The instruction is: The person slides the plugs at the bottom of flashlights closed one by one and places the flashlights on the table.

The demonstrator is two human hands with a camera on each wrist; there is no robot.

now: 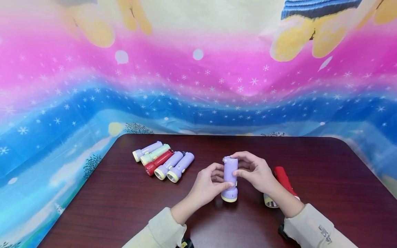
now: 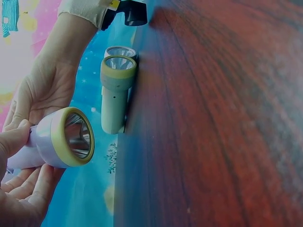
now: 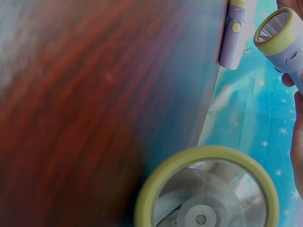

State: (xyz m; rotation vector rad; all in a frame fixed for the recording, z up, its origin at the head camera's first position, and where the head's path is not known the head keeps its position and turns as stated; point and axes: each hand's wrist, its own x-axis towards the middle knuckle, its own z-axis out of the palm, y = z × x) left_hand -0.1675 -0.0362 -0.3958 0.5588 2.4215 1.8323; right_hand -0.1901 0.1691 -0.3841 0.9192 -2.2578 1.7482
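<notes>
A purple flashlight point(image 1: 230, 172) with a pale yellow rim is held between both hands over the table, lens end downward. My left hand point(image 1: 204, 181) grips it from the left, its thumb across the lower body. From the right, my right hand point(image 1: 255, 172) pinches the upper body between thumb and fingers near the tail end. The left wrist view shows the flashlight's reflector inside the yellow rim point(image 2: 78, 139), with fingers of both hands around the body. Part of it, rim and reflector, also appears at the right wrist view's upper right edge.
Several flashlights lie side by side at the back left, including a red one point(image 1: 158, 162) and a mint one point(image 1: 155, 154). Under my right forearm lie a red flashlight point(image 1: 283, 179) and a pale-rimmed one point(image 1: 271, 202), partly hidden. A printed cloth point(image 1: 198, 113) hangs behind the table.
</notes>
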